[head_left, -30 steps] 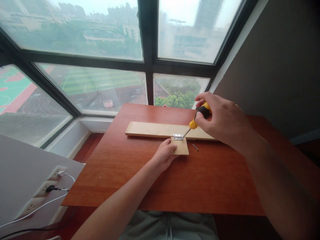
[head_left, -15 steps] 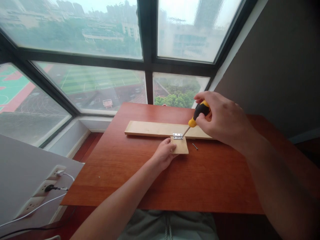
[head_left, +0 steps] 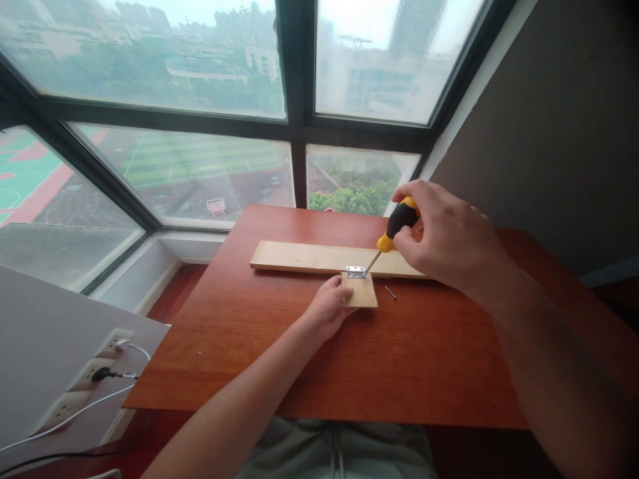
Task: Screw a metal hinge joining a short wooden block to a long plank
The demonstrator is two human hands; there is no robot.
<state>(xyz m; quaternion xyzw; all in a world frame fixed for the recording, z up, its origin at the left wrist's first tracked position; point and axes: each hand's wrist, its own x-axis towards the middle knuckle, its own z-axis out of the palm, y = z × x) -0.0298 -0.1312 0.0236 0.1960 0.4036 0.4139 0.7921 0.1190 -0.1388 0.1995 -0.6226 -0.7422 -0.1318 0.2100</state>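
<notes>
My left hand (head_left: 330, 305) grips a small light wooden board (head_left: 363, 294) by its left edge, thumb on top. A silver metal hinge (head_left: 356, 272) lies along the board's far edge. In my right hand (head_left: 444, 233) is a yellow and black screwdriver (head_left: 401, 219), held by its handle and tilted. Its tip meets the hinge at the right end; the screw head there is too small to make out. Just beyond the hinge lies a long pale wooden plank (head_left: 299, 257), its right end hidden behind my right hand. A loose screw (head_left: 390, 293) rests right of the small board.
Everything sits on a reddish-brown wooden table (head_left: 239, 352). Large dark-framed windows (head_left: 298, 133) rise behind it. At the lower left, wall sockets (head_left: 92, 374) hold plugs with cables. A grey wall (head_left: 559, 146) stands at the right.
The fingers of my right hand have shifted slightly on the screwdriver handle. The small board, hinge and loose screw stay in place on the table, apart from a slight camera shift.
</notes>
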